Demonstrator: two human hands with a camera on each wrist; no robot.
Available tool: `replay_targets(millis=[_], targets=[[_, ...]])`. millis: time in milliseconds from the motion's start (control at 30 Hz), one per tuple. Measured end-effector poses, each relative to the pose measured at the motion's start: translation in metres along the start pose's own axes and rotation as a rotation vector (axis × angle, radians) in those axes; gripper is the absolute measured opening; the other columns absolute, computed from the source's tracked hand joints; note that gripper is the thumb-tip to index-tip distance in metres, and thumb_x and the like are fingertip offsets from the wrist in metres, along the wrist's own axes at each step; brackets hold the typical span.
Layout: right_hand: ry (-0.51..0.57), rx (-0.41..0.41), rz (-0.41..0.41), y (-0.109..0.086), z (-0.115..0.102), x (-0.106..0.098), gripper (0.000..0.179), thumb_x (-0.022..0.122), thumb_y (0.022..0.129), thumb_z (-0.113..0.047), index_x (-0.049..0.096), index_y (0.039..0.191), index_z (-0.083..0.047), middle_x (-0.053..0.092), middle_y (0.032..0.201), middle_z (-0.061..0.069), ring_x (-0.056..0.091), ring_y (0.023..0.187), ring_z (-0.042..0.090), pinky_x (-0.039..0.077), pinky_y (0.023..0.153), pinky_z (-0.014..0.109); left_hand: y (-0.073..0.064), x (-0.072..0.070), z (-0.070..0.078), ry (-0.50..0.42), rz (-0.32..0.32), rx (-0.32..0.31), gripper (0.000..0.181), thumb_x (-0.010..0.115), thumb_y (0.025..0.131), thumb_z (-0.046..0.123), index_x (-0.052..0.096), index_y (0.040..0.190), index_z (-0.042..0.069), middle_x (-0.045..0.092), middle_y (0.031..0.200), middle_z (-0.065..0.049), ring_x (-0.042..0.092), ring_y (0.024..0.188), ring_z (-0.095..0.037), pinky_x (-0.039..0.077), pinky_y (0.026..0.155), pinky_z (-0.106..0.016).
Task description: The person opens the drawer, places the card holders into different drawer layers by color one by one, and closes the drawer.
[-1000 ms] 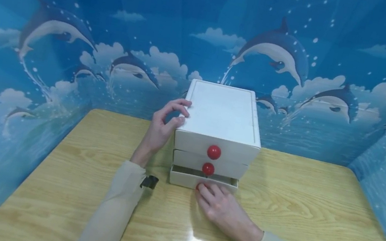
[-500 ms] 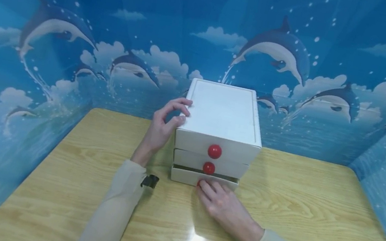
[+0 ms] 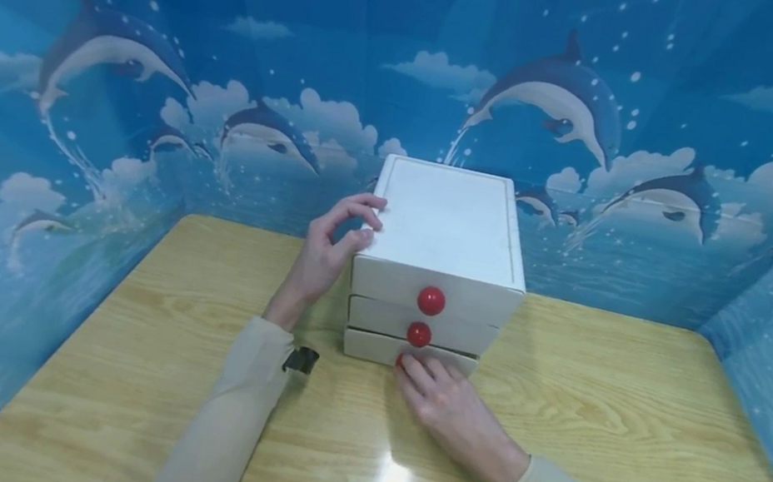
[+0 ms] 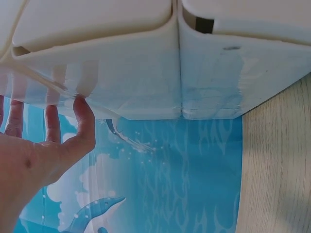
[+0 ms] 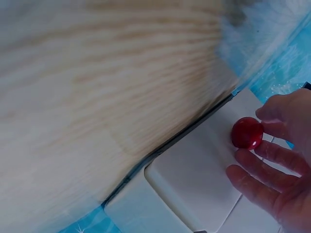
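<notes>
A white drawer cabinet (image 3: 446,221) stands on the table, with red ball knobs on its drawers. The top drawer (image 3: 387,282) and middle drawer (image 3: 382,318) sit flush or nearly so. Along the upper edge of the bottom drawer (image 3: 370,345) runs a thin dark gap. My right hand (image 3: 451,416) is at that drawer's front, its fingertips touching the white face and the red knob (image 5: 247,133), uncurled around it. My left hand (image 3: 325,255) rests against the cabinet's upper left edge, the fingertips on the top; in the left wrist view its thumb (image 4: 85,116) touches the side wall.
The wood-grain table (image 3: 629,431) extends to both sides and in front of the cabinet. Close behind it hangs a blue dolphin-print curtain (image 3: 387,47), which also runs along the left and right sides. A small black clip-like piece (image 3: 301,361) is at the left cuff.
The bottom drawer has slid inward, its opening narrowing to a thin gap. My right hand has moved slightly forward with it. The left hand has stayed on the cabinet's edge.
</notes>
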State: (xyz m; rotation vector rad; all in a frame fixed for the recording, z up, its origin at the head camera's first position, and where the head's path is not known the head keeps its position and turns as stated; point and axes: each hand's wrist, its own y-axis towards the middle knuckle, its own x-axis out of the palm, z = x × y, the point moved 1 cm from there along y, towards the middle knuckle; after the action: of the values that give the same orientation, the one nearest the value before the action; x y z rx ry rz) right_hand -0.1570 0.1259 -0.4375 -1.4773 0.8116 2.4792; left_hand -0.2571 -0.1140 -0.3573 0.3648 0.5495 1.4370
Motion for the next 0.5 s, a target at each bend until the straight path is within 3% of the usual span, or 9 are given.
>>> replay_targets(millis=[500], targets=[[0.038, 0.024, -0.033, 0.0031, -0.0011, 0.0008, 0.043, 0.074, 0.088, -0.009, 0.068, 0.13, -0.006, 0.066, 0.131, 0.011, 0.067, 0.112, 0.024, 0.059, 0.094, 0.037, -0.0023, -0.0077, 0.0053, 0.04, -0.032, -0.035, 0.021, 0.056, 0.097, 0.02, 0.067, 0.109, 0.006, 0.06, 0.144, -0.004, 0.043, 0.147, -0.017, 0.026, 0.125, -0.056]])
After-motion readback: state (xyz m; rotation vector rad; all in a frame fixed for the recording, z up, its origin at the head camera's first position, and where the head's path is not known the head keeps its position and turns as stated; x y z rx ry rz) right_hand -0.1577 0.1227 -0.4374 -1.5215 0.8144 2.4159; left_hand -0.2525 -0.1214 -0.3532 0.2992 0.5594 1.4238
